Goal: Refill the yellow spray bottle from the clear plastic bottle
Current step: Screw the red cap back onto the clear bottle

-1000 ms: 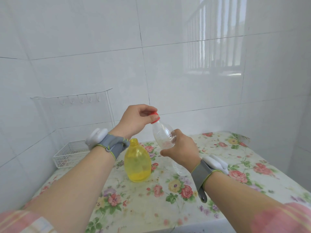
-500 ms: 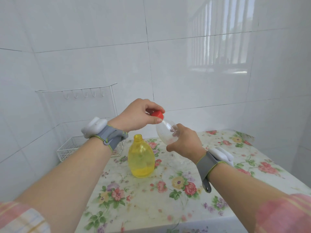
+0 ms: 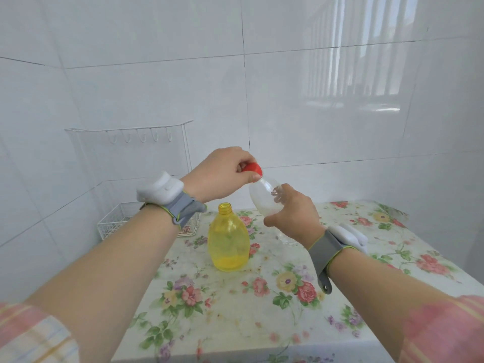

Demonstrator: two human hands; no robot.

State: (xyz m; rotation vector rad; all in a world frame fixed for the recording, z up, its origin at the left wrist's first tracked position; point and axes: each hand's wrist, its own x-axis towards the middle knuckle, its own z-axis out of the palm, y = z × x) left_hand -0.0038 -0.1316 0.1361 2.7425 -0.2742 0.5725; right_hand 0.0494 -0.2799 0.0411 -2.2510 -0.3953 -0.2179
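The yellow spray bottle [image 3: 228, 244] stands upright on the floral tablecloth with its neck open and no spray head on it; a little yellow liquid lies at its bottom. Above and to its right, my right hand [image 3: 290, 218] grips the body of the clear plastic bottle [image 3: 263, 196], which leans toward the left. My left hand [image 3: 222, 174] has its fingers closed around the bottle's red cap [image 3: 252, 169]. Both hands are held in the air above the table, near the yellow bottle's neck.
A white wire basket [image 3: 115, 222] with a hook rack [image 3: 141, 132] stands at the back left against the tiled wall. The table [image 3: 262, 310] carries a flowered cloth; its front edge runs along the bottom of the view. Tiled walls close in behind and left.
Both hands with the clear bottle have stayed together above the yellow bottle; my left fingers have shifted on the red cap. The view has drifted slightly.
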